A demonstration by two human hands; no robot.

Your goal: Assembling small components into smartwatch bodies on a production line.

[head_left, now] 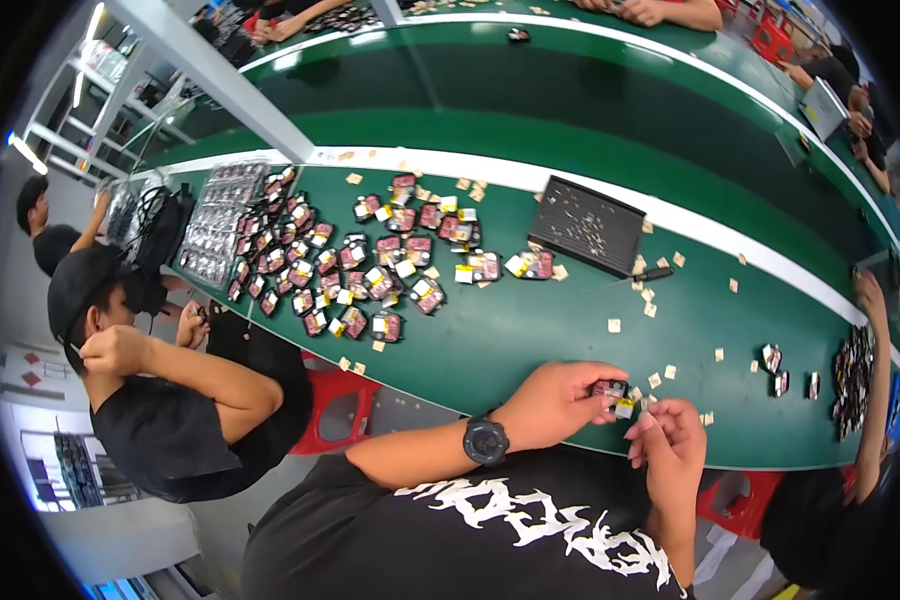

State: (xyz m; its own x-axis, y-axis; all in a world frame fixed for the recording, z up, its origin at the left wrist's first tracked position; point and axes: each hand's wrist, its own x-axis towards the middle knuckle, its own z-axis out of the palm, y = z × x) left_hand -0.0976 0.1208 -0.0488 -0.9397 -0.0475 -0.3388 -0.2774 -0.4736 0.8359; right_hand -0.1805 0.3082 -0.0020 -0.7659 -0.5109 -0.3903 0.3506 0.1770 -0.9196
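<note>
My left hand (pixel 553 402), with a black watch (pixel 486 441) on its wrist, grips a small black-and-red electronic module (pixel 608 388) over the near edge of the table. A yellow-and-white tab (pixel 625 408) sticks out of that module toward my right hand. Thumb and fingers of my right hand (pixel 670 440) are pinched together just beside the tab. Whatever lies between those fingertips is too small to make out. Small pale square pieces (pixel 655 380) are scattered on the table past my hands.
Many similar modules (pixel 380 280) lie in a loose pile on the green table (pixel 510 340), left of centre. A black ribbed tray (pixel 587 225) holds tiny pieces, with a dark-handled tool (pixel 654 274) alongside. Co-workers sit to the left (pixel 170 380) and right (pixel 873 340).
</note>
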